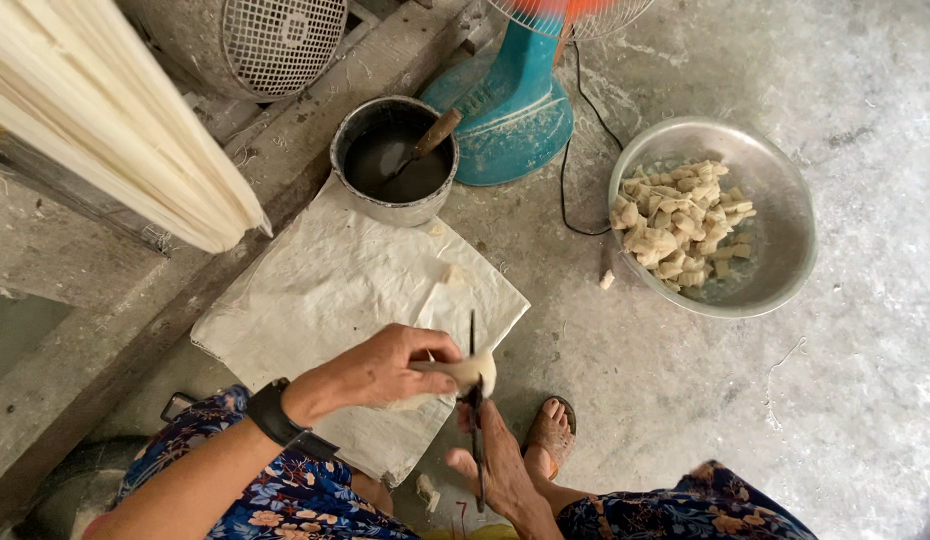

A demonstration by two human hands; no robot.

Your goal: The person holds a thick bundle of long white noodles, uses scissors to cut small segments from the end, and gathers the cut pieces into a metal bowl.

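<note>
- Left hand (pixel 385 368): lower centre of the frame, fingers clenched around a pale dough piece (pixel 472 372). A black wristband (pixel 272 412) sits on the same forearm.
- Right hand (pixel 497 462): bottom centre, just below the dough piece, wrapped around the lower end of a thin dark blade (pixel 474 400). The blade runs vertically and crosses the dough piece; its tip shows just above it.
- Dough piece: held in the air between both hands, over the right edge of a white cloth sheet (pixel 325 290) spread on the concrete floor (pixel 865 380).
- Small pale scraps lie on the sheet near the hands and at the bottom centre.
- Metal bowl (pixel 785 250): upper right, on the floor, holding a heap of cut dough chunks (pixel 682 222). One stray chunk lies just beside the bowl's left rim.
- Dark round pot (pixel 394 160): upper centre, resting on the sheet's top corner, containing dark liquid and a wooden-handled tool (pixel 435 135) leaning on the rim.
- Teal fan base (pixel 510 105): top centre, just right of the pot, with a black cable trailing down toward the bowl.
- Pale hanging strands (pixel 115 130): upper left.
- One sandalled foot (pixel 550 435): bottom centre, right of the hands.
</note>
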